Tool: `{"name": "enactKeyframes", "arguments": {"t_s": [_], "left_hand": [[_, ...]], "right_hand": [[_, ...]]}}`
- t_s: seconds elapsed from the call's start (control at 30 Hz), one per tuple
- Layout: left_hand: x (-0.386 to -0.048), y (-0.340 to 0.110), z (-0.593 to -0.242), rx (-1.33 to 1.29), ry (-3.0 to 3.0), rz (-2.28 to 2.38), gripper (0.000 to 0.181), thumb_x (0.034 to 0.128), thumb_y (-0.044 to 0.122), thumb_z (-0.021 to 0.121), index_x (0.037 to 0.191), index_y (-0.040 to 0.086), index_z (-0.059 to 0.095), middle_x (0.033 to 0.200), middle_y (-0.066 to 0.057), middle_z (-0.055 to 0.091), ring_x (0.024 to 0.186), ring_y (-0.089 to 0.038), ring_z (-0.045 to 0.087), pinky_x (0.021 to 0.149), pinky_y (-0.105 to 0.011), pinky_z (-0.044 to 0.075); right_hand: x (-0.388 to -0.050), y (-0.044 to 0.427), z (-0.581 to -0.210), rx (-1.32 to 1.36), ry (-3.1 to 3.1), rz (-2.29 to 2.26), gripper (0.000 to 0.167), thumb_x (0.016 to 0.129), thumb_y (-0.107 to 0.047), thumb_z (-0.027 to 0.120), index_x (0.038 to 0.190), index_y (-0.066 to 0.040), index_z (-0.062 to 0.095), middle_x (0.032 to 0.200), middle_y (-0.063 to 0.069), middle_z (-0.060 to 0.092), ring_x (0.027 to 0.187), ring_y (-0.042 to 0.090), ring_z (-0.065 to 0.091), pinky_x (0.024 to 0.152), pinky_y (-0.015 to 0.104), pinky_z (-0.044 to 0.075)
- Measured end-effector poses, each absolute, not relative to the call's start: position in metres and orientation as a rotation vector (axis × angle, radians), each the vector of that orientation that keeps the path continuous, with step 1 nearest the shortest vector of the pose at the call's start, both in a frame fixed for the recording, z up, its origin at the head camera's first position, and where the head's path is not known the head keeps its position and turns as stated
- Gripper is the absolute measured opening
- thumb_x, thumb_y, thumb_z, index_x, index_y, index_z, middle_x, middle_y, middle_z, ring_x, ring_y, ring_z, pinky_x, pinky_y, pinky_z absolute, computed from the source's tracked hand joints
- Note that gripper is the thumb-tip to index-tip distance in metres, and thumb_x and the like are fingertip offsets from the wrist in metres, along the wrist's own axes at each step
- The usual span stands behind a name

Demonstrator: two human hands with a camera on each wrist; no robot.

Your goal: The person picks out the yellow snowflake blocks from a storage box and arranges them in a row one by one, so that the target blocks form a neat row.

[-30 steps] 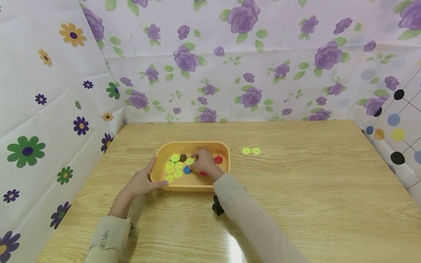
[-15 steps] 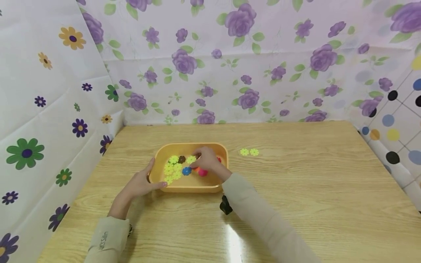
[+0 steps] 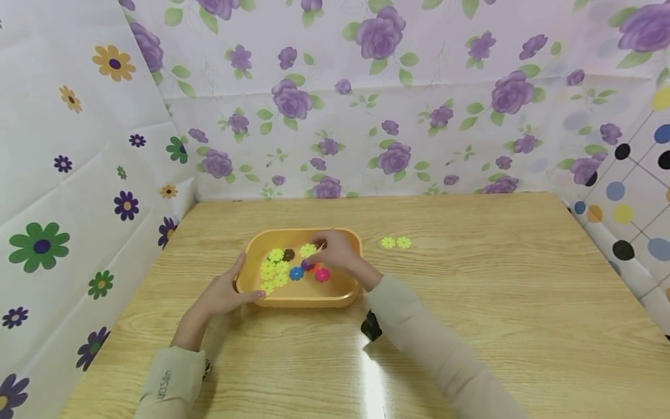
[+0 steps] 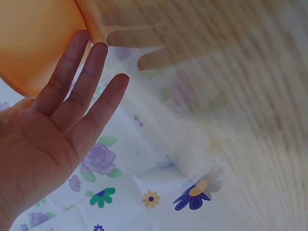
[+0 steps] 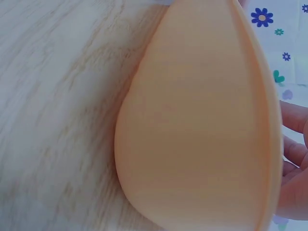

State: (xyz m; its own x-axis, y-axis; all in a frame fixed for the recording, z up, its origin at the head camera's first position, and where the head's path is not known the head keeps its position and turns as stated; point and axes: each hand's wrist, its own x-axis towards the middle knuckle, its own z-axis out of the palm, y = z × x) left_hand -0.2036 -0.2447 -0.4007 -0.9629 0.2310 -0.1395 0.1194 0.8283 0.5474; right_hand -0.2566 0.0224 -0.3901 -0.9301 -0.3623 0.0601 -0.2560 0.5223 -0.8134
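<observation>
In the head view, my left hand (image 3: 224,292) holds the left end of a yellow-orange plastic tray (image 3: 303,302), thumb on the near rim, fingers along the outer wall. Straight fingers (image 4: 94,79) show beside the tray in the left wrist view. Inside the tray my right hand (image 3: 337,251) appears to pinch a yellow flower-shaped disc (image 3: 307,250) between thumb and forefinger. A purple disc (image 3: 306,266) lies by the thumb. Nearby are blue (image 3: 296,273), pink (image 3: 321,274) and orange discs. Several yellow discs (image 3: 281,280) and a brown disc (image 3: 288,255) lie at the left.
Two yellow discs (image 3: 395,242) lie side by side on the wooden table (image 3: 497,279), right of the tray. A flowered cloth (image 3: 366,105) hangs behind the table. The tray wall (image 5: 197,125) fills most of the right wrist view.
My right hand has shifted right and slightly up inside the tray, and the yellow disc has moved with it. The purple and pink discs are uncovered; a red one is now hidden. The left hand stays.
</observation>
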Motion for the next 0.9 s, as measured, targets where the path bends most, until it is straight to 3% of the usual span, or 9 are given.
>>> {"name": "enactKeyframes", "arguments": {"t_s": [0.27, 0.9], "left_hand": [[-0.203, -0.243, -0.401, 0.263, 2.806, 0.814, 0.108, 0.0746, 0.047, 0.07, 0.145, -0.001, 0.004, 0.135, -0.036, 0.03, 0.113, -0.041, 0.046, 0.09, -0.052, 0.037], [-0.203, -0.243, -0.4, 0.266, 2.797, 0.822, 0.108, 0.0749, 0.046, 0.071, 0.145, 0.0, 0.003, 0.135, -0.036, 0.031, 0.112, -0.041, 0.047, 0.09, -0.051, 0.038]], "right_hand": [[-0.257, 0.037, -0.384, -0.587, 2.675, -1.367, 0.033, 0.071, -0.01, 0.077, 0.102, -0.001, 0.067, 0.086, 0.006, 0.061, 0.078, 0.018, 0.054, 0.069, 0.024, 0.044], [-0.25, 0.081, -0.377, -0.464, 2.686, -1.401, 0.038, 0.074, -0.013, 0.075, 0.11, -0.003, 0.064, 0.091, 0.007, 0.062, 0.075, 0.017, 0.054, 0.061, 0.025, 0.045]]}}
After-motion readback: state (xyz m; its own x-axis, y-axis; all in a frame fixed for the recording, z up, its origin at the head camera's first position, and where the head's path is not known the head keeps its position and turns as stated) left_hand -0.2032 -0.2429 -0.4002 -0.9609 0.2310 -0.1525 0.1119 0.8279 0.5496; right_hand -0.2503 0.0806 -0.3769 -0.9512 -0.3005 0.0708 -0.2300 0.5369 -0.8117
